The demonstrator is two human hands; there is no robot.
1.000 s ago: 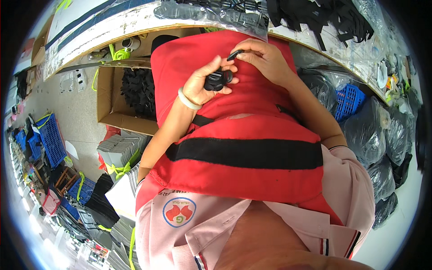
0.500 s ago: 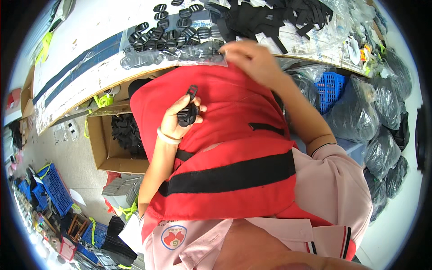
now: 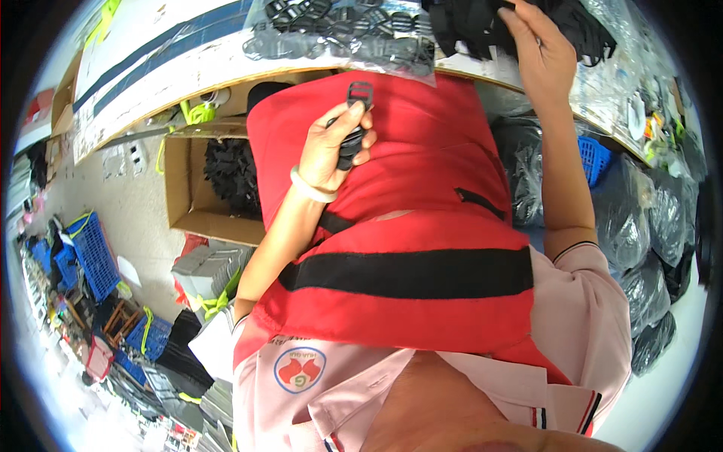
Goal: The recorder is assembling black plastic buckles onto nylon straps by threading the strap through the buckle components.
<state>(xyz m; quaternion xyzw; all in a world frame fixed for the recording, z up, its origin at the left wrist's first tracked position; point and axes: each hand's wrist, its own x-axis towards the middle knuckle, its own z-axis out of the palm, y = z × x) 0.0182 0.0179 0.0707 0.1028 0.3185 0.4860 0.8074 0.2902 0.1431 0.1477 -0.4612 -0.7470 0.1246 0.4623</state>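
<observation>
Over the red apron (image 3: 422, 196), our left hand (image 3: 329, 142) holds several black buckles (image 3: 349, 153), its fingers clenched round them, one buckle jutting upward. Our right hand (image 3: 547, 59) is at the black straps (image 3: 468, 29) on the table (image 3: 169, 81); we cannot tell whether its fingers grip one.

A white worktop (image 3: 169, 79) with dark blue stripes and a brown edge spans the upper area. An open cardboard box (image 3: 203, 221) is located below its left portion. Grey floor (image 3: 147, 218) extends leftward toward blue baskets (image 3: 96, 260). Bright light overexposes the lower left.
</observation>
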